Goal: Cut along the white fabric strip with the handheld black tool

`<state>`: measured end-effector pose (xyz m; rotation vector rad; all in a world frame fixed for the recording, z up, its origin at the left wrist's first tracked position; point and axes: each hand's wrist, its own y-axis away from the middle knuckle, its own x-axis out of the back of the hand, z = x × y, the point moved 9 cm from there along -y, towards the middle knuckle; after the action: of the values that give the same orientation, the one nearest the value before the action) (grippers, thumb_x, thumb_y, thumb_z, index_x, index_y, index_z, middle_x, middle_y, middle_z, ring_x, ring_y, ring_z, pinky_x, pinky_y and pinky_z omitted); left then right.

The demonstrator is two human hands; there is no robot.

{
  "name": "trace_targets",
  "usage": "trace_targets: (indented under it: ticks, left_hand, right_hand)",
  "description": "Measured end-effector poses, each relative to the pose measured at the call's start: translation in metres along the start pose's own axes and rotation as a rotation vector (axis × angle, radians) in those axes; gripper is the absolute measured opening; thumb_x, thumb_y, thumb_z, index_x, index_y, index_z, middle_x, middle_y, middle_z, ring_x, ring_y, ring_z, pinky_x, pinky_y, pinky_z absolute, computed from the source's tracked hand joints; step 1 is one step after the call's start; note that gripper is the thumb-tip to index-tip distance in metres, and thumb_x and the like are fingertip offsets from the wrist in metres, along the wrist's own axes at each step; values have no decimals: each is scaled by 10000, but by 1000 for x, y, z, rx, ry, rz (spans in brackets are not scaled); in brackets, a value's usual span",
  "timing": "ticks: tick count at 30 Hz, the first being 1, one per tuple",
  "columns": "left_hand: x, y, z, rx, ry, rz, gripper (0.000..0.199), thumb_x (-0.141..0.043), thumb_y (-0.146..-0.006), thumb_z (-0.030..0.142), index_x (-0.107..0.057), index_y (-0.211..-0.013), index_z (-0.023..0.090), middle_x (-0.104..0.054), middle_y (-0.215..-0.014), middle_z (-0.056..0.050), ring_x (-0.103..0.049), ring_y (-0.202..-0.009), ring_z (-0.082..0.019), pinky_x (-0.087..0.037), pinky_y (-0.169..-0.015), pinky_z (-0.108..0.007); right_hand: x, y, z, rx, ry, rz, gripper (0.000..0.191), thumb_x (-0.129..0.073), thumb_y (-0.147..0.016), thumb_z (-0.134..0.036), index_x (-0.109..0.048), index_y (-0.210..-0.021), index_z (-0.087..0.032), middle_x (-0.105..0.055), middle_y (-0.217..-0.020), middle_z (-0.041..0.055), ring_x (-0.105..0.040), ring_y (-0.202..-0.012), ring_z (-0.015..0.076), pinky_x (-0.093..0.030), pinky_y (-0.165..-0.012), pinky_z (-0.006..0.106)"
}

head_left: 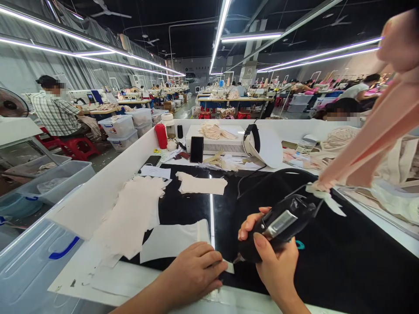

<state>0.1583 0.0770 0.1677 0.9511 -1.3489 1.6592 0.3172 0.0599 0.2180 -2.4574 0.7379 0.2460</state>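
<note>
My right hand (276,257) is wrapped round a black handheld power tool (288,220) with a silver label. Its pointed metal tip (238,259) is angled down toward the black work surface (294,279), close to my left fingers. From the tool's rear end, a pink fabric strip (363,144) runs up to the upper right. My left hand (196,270) presses with curled fingers on a white fabric piece (175,240), whose small corner shows beyond the fingertips. What lies under the palm is hidden. Farther back rests a separate cream fabric piece (203,184).
A stack of cream fabric pieces (131,213) lies at the left. Along the back stand a white vented box (222,144), a phone (197,149) and a white sun visor (265,146). Cloth heaps (340,139) fill the right side. A person (60,109) sits at the far left.
</note>
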Motion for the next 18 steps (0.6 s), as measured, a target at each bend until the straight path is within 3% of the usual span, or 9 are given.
trace_targets:
  ticks: [10, 14, 18]
  left_hand:
    - [-1, -1, -1, 8, -4, -15, 310, -679, -1016, 311, -614, -1278, 158, -691, -1148, -63, -630, -1084, -214, -533, -1051, -371]
    - [-1, 0, -1, 8, -1, -12, 293, -668, -1021, 309, -620, -1266, 154, -694, -1152, -65, -630, -1068, -225, -541, -1019, -370]
    - [-1, 1, -1, 4, 0, -10, 303, -653, -1032, 316, -612, -1282, 150, -693, -1158, -64, -627, -1081, -223, -534, -1029, -369]
  right_hand:
    - [-4, 3, 0, -36, -31, 6, 366, -783, -925, -382, -568, -1205, -286, -639, -843, -9, -630, -651, 175, -541, -600, 318]
    - [-1, 6, 4, -113, -19, 71, 332, -758, -950, -381, -560, -1205, -298, -632, -853, -20, -614, -674, 167, -529, -645, 324]
    - [0, 6, -2, -67, -47, 18, 298, -730, -968, -343, -571, -1215, -295, -629, -855, -13, -622, -673, 168, -545, -638, 324]
